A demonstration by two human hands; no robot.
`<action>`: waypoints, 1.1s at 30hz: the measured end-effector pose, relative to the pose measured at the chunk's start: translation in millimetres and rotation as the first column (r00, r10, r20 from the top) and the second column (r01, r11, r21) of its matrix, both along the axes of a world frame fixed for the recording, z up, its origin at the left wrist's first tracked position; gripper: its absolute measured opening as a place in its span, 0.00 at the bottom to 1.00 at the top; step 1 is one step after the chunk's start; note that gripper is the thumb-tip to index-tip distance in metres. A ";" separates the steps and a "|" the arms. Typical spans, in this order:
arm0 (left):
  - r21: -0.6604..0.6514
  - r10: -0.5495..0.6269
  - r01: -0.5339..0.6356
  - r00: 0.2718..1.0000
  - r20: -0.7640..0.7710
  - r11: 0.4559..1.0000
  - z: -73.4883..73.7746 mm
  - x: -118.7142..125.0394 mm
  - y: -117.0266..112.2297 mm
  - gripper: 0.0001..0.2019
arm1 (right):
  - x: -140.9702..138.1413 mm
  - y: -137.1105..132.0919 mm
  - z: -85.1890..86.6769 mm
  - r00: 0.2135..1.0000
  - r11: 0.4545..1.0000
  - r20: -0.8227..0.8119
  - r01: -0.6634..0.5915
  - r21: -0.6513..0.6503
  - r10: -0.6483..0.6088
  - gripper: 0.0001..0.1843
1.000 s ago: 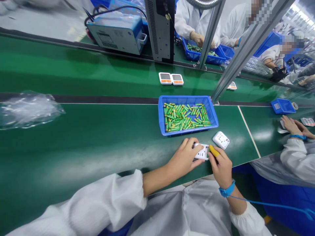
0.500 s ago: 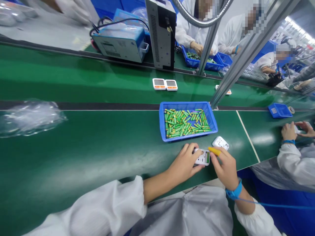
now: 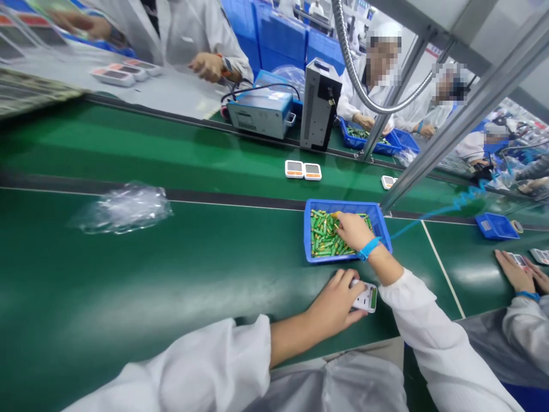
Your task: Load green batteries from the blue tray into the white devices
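My left hand (image 3: 338, 300) rests on the green belt near its front edge, fingers closed around a small white device (image 3: 368, 297) with a green battery showing at its right end. My right hand (image 3: 352, 230), with a blue wrist strap and a yellow finger cot, is down in the blue tray (image 3: 307, 236). Its fingers are bent into the pile of green batteries (image 3: 323, 240); what they pinch, if anything, is hidden.
A crumpled clear plastic bag (image 3: 124, 209) lies on the belt at left. Two white devices with orange strips (image 3: 303, 170) sit on the far belt, near a blue-grey box (image 3: 259, 114) and a slanted metal post (image 3: 450, 131). A co-worker's hands (image 3: 517, 272) work at right beside a small blue bin (image 3: 495, 225).
My right hand left the white device and reached forward into the blue tray of batteries. My left hand kept its hold on the device. The view swung up and to the left.
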State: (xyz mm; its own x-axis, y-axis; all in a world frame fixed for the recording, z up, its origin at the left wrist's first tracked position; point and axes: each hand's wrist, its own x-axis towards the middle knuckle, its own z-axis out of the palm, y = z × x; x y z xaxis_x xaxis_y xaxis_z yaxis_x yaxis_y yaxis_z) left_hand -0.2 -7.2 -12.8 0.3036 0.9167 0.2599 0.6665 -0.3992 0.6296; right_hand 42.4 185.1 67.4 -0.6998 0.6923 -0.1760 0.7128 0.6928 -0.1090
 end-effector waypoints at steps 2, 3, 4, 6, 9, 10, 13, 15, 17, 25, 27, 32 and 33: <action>-0.003 -0.002 0.002 1.000 -0.004 1.000 -0.9 1.0 -0.5 0.25 | -2.5 -2.1 3.7 0.999 1.000 -0.026 0.021 -0.007 -0.021 0.21; -0.007 -0.007 0.007 1.000 -0.002 1.000 -1.4 1.3 -0.9 0.25 | 0.6 -3.0 6.4 0.997 0.999 -0.069 0.036 -0.018 -0.037 0.20; -0.012 -0.012 0.012 1.000 0.004 1.000 -1.9 1.4 -1.4 0.26 | 7.1 -4.5 9.5 0.989 0.998 -0.139 0.047 -0.030 -0.050 0.19; -0.019 -0.016 0.016 0.999 0.035 1.000 -2.9 1.1 -2.5 0.26 | 31.5 -11.6 15.3 0.934 0.998 -0.352 0.046 -0.045 -0.059 0.15; -0.019 -0.028 0.031 0.994 0.108 0.999 -3.8 -0.4 -3.4 0.27 | 92.4 -40.8 14.5 0.743 0.997 -0.665 0.069 -0.036 -0.075 0.15; -0.024 -0.039 0.043 0.991 0.131 0.999 -4.0 -0.9 -3.3 0.27 | 115.7 -55.9 9.8 0.687 0.993 -0.718 0.115 -0.042 -0.110 0.16; -0.063 -0.060 0.072 0.982 0.177 0.995 -5.1 -2.1 -2.0 0.27 | 177.2 -110.1 -18.9 0.604 0.964 -0.762 0.245 -0.100 -0.233 0.15; -0.096 -0.059 0.078 0.980 0.189 0.992 -6.3 -2.4 -1.1 0.29 | 200.8 -145.0 -44.7 0.574 0.941 -0.762 0.311 -0.136 -0.300 0.12; -0.118 -0.058 0.082 0.980 0.189 0.990 -7.0 -2.9 -0.7 0.32 | 207.9 -171.8 -67.1 0.551 0.931 -0.772 0.335 -0.145 -0.318 0.11; -0.117 -0.047 0.066 0.986 0.161 0.991 -1.7 -6.9 -1.7 0.33 | 183.8 -194.2 -75.2 0.527 0.972 -0.831 0.226 -0.066 -0.179 0.15; -0.114 -0.046 0.064 0.987 0.154 0.991 -0.7 -7.0 -1.7 0.32 | 183.4 -192.9 -71.6 0.541 0.982 -0.831 0.187 -0.030 -0.129 0.17; -0.099 -0.052 0.066 0.988 0.145 0.993 -0.4 -7.5 -1.1 0.30 | 183.5 -192.7 -69.1 0.572 0.989 -0.818 0.143 0.032 -0.056 0.21; -0.100 -0.057 0.072 0.988 0.144 0.992 -0.5 -7.9 -1.0 0.29 | 183.1 -193.1 -69.1 0.574 0.988 -0.817 0.146 0.043 -0.049 0.22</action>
State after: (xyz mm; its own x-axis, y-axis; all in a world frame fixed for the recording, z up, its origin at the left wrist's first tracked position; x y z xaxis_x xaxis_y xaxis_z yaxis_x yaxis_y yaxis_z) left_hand -8.1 -8.2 -13.2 0.3301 0.9207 0.2081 0.5436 -0.3657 0.7555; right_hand 225.4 -8.0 -1.7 -0.4429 0.7438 0.5006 0.4225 0.6656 -0.6152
